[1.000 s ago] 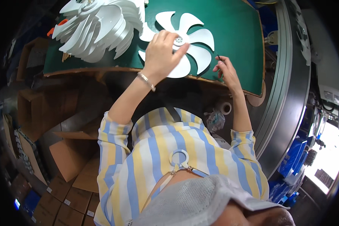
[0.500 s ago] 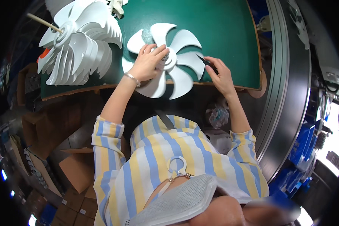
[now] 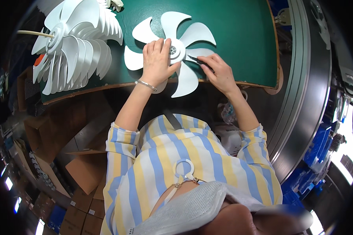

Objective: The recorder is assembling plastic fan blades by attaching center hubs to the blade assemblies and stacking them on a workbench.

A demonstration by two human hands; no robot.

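Cardboard boxes [image 3: 86, 172] down below the bench's near edge, flaps open, contents too dark to tell. More small boxes [image 3: 76, 219] stacked lower left, shut. Blue bins [image 3: 321, 145] off past the bench's right end, contents not visible.

White fan blade [image 3: 171, 51] lying flat on the green bench [image 3: 243, 35], near the front edge, one blade tip hanging just over that edge. Left hand [image 3: 157, 62] pressed flat on it, fingers spread and loosely open over the hub side, bracelet at the wrist. Right hand [image 3: 219, 70] just right of the hub, fingers curled and pinched on a thin dark tool [image 3: 196, 60], tip pointed at the hub. Stack of white fan blades [image 3: 72, 43] threaded on a rod toward the bench's left end, well apart from the hands.

Compared to half a second back: fan blade turned a bit and sitting closer to the front edge, right hand moved in from the blade's outer edge toward the hub, left hand staying planted on top.
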